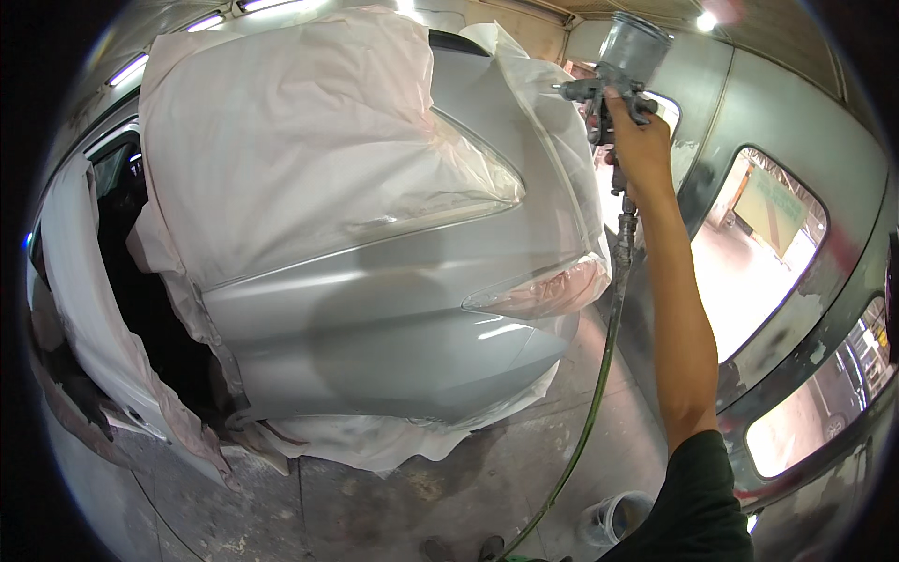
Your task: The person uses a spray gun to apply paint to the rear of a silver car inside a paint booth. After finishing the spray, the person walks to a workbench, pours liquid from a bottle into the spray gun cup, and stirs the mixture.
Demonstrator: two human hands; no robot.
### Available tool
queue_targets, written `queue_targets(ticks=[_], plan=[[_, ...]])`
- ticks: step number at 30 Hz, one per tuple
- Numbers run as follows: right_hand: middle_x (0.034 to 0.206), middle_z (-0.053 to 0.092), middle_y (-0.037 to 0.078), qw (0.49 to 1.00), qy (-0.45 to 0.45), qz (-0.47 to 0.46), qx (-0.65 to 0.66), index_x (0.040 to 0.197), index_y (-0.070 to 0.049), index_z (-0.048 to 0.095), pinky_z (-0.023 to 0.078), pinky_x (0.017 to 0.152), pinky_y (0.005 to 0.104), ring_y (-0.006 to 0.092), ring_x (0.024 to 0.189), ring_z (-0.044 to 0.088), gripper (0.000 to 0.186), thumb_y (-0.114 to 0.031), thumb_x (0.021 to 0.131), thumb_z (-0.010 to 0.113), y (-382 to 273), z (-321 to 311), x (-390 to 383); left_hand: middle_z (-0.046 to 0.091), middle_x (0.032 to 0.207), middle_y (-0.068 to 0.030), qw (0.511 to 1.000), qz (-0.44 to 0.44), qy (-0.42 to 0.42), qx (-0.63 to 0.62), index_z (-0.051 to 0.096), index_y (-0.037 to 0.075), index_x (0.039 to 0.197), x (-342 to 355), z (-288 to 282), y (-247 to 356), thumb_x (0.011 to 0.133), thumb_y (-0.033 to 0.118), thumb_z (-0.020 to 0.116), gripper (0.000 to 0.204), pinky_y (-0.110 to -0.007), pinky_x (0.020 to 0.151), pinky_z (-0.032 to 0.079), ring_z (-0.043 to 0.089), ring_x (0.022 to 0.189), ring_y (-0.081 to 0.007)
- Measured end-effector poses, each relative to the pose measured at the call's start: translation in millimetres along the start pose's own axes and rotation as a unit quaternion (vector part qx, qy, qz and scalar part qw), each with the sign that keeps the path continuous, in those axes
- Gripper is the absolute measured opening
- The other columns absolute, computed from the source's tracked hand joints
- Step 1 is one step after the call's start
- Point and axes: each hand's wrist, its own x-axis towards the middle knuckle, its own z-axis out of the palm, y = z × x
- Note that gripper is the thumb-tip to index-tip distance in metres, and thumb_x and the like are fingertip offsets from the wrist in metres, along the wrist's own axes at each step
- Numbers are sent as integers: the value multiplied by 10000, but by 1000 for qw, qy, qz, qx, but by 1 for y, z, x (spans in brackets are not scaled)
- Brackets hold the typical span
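Note:
My right hand is raised at the upper right, its fingers wrapped around the grip of a spray gun. A metal paint cup sits on top of the gun, and the nozzle points left toward the car. From the grip a green air hose hangs down to the floor. The silver rear side panel of the car lies left of the gun, apart from it. Pale masking sheet covers the windows and roof area, and clear film covers the tail light. My left hand is out of view.
A white bucket stands on the stained floor near my right arm. The booth wall with bright windows runs close along the right. At far left, the car's open door is wrapped in sheet. Loose sheet hangs along the car's lower edge.

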Motion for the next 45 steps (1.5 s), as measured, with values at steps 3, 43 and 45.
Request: queue_targets(ticks=[3,43,45], plan=[[707,659,51,997,55,-6,-44,850,-22,667,434,449,262,117,517,547,372,-392,876,637,11,-10,8,660,784,-186,996,-69,-46,-14,674,186,1050,11,0,-2,817,372,587,310,-514,591,468,619,678,-392],[782,689,70,995,-59,15,81,953,-1,652,416,440,241,99,581,583,388,-380,870,649,20,-11,-15,562,677,-114,989,-61,-100,-84,675,69,986,-13,-11,6,838,190,613,201,-407,504,417,547,599,-274],[778,688,74,987,-99,25,124,957,2,649,408,437,233,94,587,582,397,-384,866,656,16,-15,-29,583,710,-119,988,-77,-98,-92,680,62,961,-17,-6,4,842,176,610,179,-395,522,429,559,620,-272]])
